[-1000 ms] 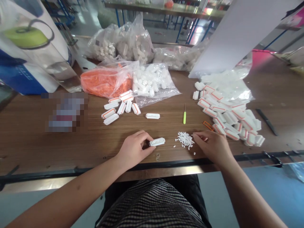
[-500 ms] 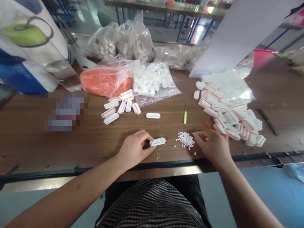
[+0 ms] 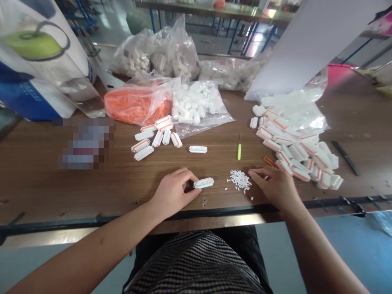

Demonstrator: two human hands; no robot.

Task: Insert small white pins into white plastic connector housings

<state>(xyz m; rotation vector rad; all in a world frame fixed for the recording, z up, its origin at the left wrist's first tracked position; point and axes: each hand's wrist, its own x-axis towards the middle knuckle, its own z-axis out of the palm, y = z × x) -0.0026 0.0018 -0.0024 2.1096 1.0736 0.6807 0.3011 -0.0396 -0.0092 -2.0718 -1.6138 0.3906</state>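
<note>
White pins (image 3: 239, 179) lay loose beside the right hand (image 3: 277, 187), its grip unclear; the left hand (image 3: 174, 191) pinched a seemingly part-filled connector (image 3: 204, 183).

White holed connector (image 3: 203, 183), white pegs (image 3: 239, 179) heaped nearby

Pixelated item (image 3: 87, 146), cut-off forearms (image 3: 104, 241), unclear whether right hand (image 3: 275, 185) holds anything

Place was a small-parts workshop — wooden bench (image 3: 122, 183) held clear bags of white plastic pcs (image 3: 186, 57), a heap of tiny parts (image 3: 239, 179) & green-handled tool (image 3: 239, 152) — w/ blue-legged table (image 3: 183, 10) in bkgd.
</note>
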